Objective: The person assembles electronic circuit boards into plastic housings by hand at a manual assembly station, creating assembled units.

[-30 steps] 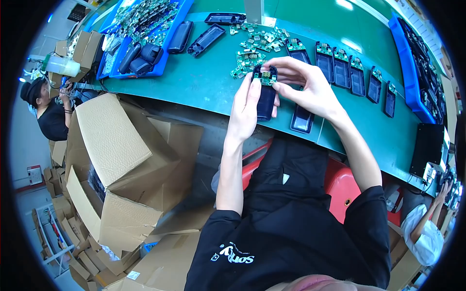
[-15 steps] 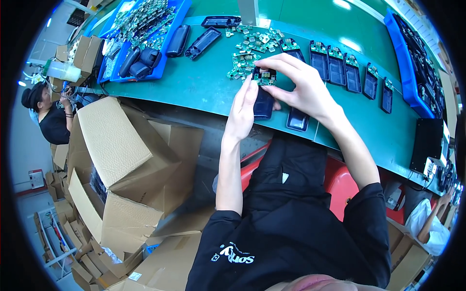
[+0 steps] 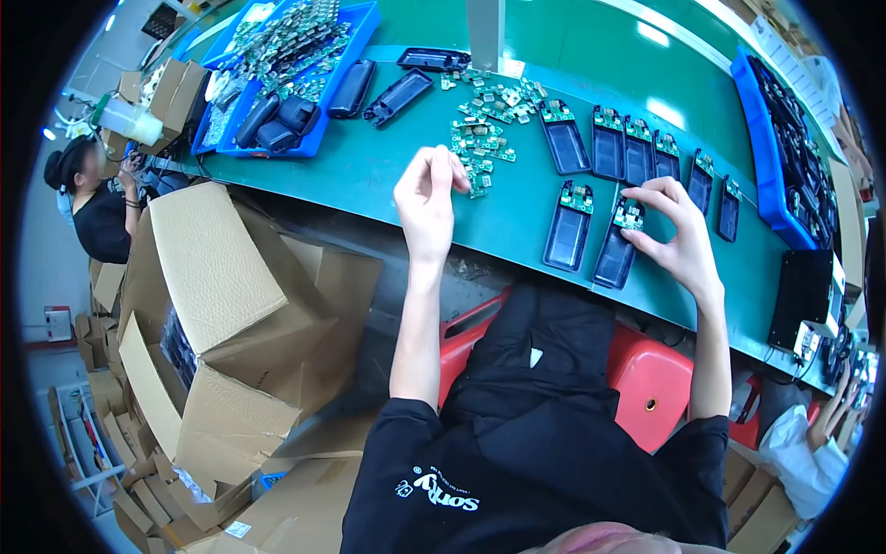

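My right hand [image 3: 678, 231] pinches the upper end of a dark plastic case half [image 3: 613, 260], with thumb and fingers on either side of the green circuit board [image 3: 629, 216] seated there. That case lies on the green table near its front edge. Just left of it is another dark case half [image 3: 567, 242] with a board at its top. Curled fingers close my left hand [image 3: 428, 198] beside a loose pile of small green circuit boards [image 3: 487, 140]; whatever those fingers hold, if anything, is hidden.
Several board-fitted cases [image 3: 609, 148] stand in a row behind my right hand. Blue bins hold boards [image 3: 293, 46] at the left and dark parts [image 3: 794, 138] at the right. Empty case halves [image 3: 399, 97] lie far left. An open cardboard box [image 3: 217, 268] stands beside the table; other people work at both sides.
My hands have separated. The right hand has carried the case with its board rightward and down onto the table; the left has moved left, away from it, beside the board pile.
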The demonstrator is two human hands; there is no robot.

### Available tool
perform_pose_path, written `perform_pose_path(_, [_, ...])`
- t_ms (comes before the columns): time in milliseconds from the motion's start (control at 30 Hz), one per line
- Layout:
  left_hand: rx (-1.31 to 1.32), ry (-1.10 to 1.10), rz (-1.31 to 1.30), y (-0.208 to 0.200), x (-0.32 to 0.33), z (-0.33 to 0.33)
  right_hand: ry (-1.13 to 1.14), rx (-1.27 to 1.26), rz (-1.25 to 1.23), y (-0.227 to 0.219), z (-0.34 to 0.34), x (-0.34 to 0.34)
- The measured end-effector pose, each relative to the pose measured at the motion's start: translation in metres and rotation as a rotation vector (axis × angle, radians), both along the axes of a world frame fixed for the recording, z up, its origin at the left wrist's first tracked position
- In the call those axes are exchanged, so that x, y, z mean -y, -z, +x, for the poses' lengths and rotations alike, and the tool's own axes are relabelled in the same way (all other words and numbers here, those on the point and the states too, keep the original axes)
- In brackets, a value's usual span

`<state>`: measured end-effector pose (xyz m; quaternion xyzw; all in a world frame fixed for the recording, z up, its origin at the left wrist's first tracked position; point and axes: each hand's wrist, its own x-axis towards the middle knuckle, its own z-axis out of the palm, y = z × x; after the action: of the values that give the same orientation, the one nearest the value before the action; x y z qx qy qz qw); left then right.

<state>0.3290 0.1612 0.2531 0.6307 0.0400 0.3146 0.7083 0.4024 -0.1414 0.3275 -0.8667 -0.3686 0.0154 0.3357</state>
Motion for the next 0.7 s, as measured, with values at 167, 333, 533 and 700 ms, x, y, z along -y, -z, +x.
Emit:
perform_pose_path(167, [-0.240,-0.327,0.505,-0.023,-0.026,0.013,0.013,0.018,-0.015,0.010,0.004,-0.006])
perform_pose_path(333, [-0.098,-0.630,1.054,-0.015,-0.086,0.042,-0.067,-0.038,0.107,-0.013,0.013,-0.025])
perform_pose_path(533, [-0.266,-0.617,1.305,-0.001,-0.111,0.062,-0.270,0.084,0.118,-0.017,0.045,-0.123])
perform_pose_path(700, [-0.370,-0.404,0.936,-0.016,-0.098,0.042,-0.281,0.197,0.055,0.022,0.064,-0.175])
